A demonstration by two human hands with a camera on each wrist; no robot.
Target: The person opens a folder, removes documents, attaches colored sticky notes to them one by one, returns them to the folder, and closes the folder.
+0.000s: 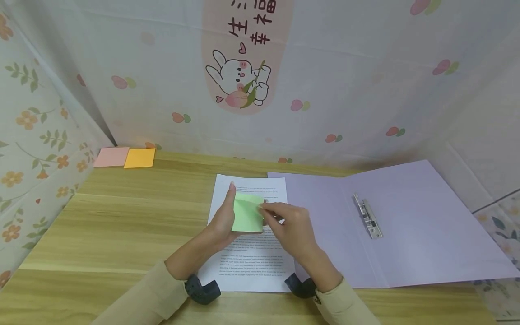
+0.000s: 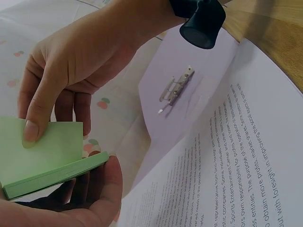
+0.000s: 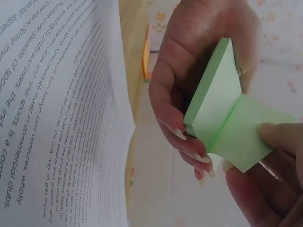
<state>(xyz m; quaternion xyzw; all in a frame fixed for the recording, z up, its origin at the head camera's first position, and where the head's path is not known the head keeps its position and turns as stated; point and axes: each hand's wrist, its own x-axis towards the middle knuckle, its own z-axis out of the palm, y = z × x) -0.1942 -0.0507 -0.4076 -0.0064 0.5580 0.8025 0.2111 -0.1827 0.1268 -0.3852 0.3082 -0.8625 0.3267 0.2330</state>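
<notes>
A light green sticky note pad [image 1: 248, 219] lies in my left hand [image 1: 221, 223], whose fingers curl beneath it and whose thumb stands along one edge. Between thumb and fingertips, my right hand [image 1: 295, 225] pinches the top green note [image 3: 251, 135]. In the right wrist view this sheet is lifted at an angle from the pad, still joined along one edge. Both hands are above printed paper sheets [image 1: 252, 266] on the table. The left wrist view shows the pad's thick side [image 2: 57, 177] and the right thumb on the raised sheet.
An opened lilac folder [image 1: 325, 234] lies to the right, partly beside the printed sheets, with a metal clip [image 1: 367, 216] near its fold. Pink [image 1: 111, 157] and orange sticky notes [image 1: 140, 158] sit at the table's back left. Patterned cloth [image 1: 345, 81] hangs behind the wooden table [image 1: 122, 225].
</notes>
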